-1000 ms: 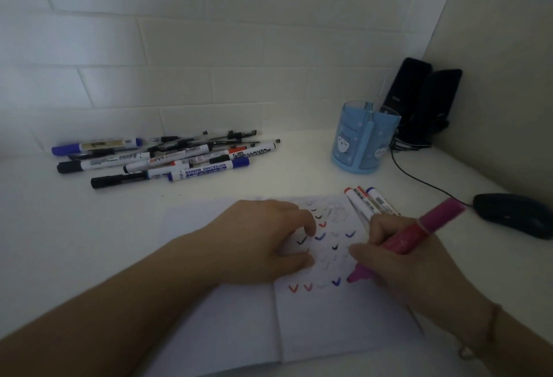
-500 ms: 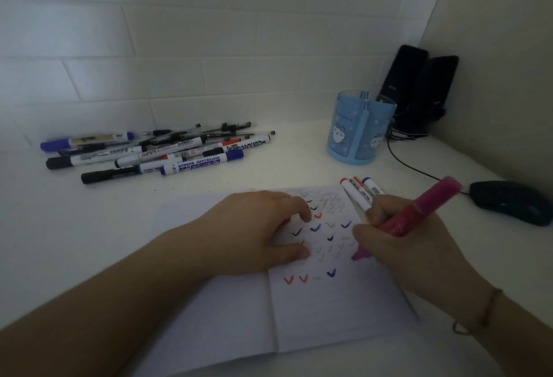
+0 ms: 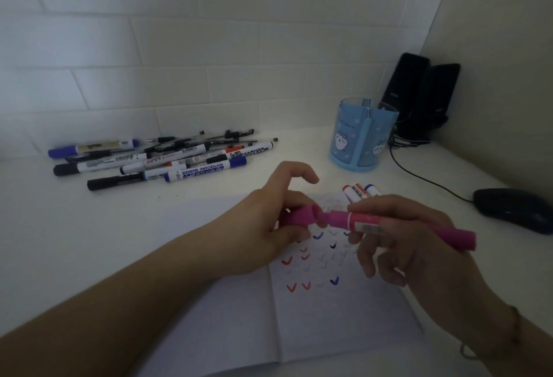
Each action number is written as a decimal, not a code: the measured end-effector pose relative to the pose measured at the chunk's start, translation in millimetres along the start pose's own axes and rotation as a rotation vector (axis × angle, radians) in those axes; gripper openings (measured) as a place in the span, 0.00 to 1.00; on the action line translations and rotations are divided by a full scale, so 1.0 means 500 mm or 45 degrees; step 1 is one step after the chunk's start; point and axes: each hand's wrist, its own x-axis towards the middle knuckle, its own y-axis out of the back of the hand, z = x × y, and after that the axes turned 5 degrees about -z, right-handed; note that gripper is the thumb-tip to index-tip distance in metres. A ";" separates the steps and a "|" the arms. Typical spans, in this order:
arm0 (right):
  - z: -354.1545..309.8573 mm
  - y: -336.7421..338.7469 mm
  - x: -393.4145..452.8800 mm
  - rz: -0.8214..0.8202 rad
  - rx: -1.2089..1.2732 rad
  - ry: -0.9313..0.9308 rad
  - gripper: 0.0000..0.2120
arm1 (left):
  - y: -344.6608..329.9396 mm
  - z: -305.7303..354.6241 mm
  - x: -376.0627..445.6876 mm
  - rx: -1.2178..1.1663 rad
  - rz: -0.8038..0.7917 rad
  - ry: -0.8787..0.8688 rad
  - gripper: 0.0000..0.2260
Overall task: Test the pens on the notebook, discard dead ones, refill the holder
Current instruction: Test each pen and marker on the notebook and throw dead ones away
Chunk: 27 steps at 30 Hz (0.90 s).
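Above the open notebook point(image 3: 344, 326), my right hand point(image 3: 401, 245) grips a pink marker point(image 3: 389, 225) held level. My left hand point(image 3: 278, 218) pinches the pink cap point(image 3: 300, 215) at the marker's tip end; cap and tip meet or nearly meet. The page carries rows of red, blue and black tick marks. A pile of markers and pens point(image 3: 155, 158) lies at the back left of the desk. The blue pen holder point(image 3: 363, 137) stands at the back right. Three capped markers point(image 3: 360, 191) lie beside the notebook's far right corner, partly hidden by my right hand.
Two black speakers point(image 3: 419, 92) stand in the corner behind the holder. A black mouse point(image 3: 511, 207) sits at the right, its cable running back to the speakers. A tiled wall closes the back and a plain wall the right.
My right hand lifted the pink marker off the page and turned it level. My left hand left the notebook and brought the cap to the marker's tip.
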 end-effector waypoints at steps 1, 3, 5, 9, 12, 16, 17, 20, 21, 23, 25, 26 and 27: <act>0.002 -0.001 0.001 -0.001 -0.016 -0.018 0.13 | 0.000 0.002 -0.001 0.013 -0.008 -0.011 0.26; 0.001 -0.007 0.004 0.001 -0.029 -0.057 0.10 | 0.001 0.007 -0.005 0.033 -0.061 -0.036 0.29; 0.002 -0.011 0.005 -0.028 0.052 -0.108 0.13 | 0.003 0.016 -0.009 0.035 -0.108 -0.102 0.31; -0.003 -0.027 -0.007 -0.152 0.286 -0.090 0.23 | -0.016 0.042 -0.019 -0.275 0.027 -0.344 0.18; -0.005 -0.067 -0.027 -0.145 0.339 0.041 0.20 | -0.042 0.058 -0.026 -0.408 0.187 -0.460 0.20; 0.002 -0.090 -0.039 0.044 0.363 0.067 0.21 | -0.071 0.067 -0.039 -0.691 0.164 -0.459 0.27; 0.004 -0.092 -0.041 0.061 0.375 0.053 0.21 | -0.074 0.068 -0.040 -0.728 0.159 -0.462 0.27; 0.009 -0.104 -0.040 0.078 0.388 0.135 0.16 | -0.078 0.060 -0.040 -0.818 0.145 -0.452 0.26; 0.012 -0.107 -0.041 0.085 0.393 0.180 0.11 | -0.078 0.061 -0.039 -0.819 0.148 -0.452 0.25; 0.011 -0.117 -0.041 0.087 0.382 0.265 0.10 | -0.082 0.066 -0.043 -0.901 0.134 -0.456 0.23; 0.012 -0.121 -0.040 0.119 0.325 0.295 0.14 | -0.080 0.066 -0.042 -0.969 0.077 -0.453 0.20; 0.012 -0.120 -0.037 0.137 0.236 0.311 0.13 | -0.074 0.058 -0.036 -0.857 0.085 -0.428 0.17; 0.007 -0.119 -0.031 0.150 0.106 0.327 0.12 | -0.064 0.046 -0.024 -0.642 0.127 -0.370 0.15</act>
